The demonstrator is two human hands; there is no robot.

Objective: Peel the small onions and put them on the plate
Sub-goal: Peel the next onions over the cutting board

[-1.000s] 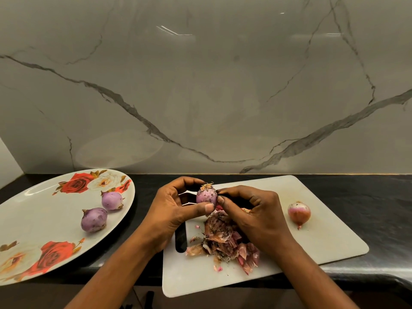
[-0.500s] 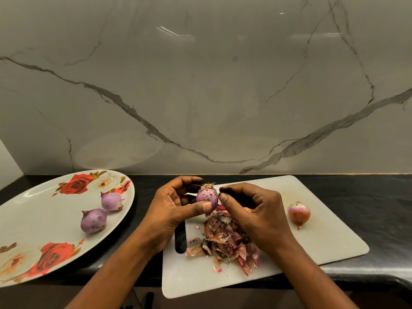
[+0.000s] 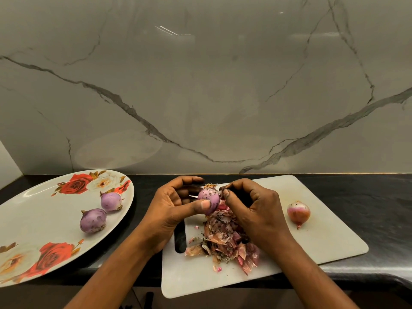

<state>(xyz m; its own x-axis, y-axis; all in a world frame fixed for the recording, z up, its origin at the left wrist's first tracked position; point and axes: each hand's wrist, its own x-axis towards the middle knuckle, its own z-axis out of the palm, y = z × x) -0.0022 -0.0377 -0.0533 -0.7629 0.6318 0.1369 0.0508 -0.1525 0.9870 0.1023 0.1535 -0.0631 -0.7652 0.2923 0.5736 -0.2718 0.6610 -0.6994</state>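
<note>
Closest to me the white cutting board (image 3: 312, 248) lies on the black counter (image 3: 367, 197), its handle slot at the left end, and a heap of dry pinkish peels (image 3: 225, 241) sits on it just below my hands. My left hand (image 3: 171, 208) grips the small onion (image 3: 209, 198) above that heap, thumb pressed across its front and fingers curled behind it, rooty end up. My right hand (image 3: 256, 204) meets it from the other side, fingers curled, thumb and forefinger pinching at the upper right of the same onion, so both hands are together on it. To the right on the board, apart from the heap, lies an unpeeled onion (image 3: 298, 211) with reddish skin. Off to the left is the rose-patterned plate (image 3: 33, 219), carrying a nearer peeled onion (image 3: 93, 220) and a farther peeled onion (image 3: 111, 201) close together. Behind everything rises the grey veined marble wall (image 3: 200, 85)
</note>
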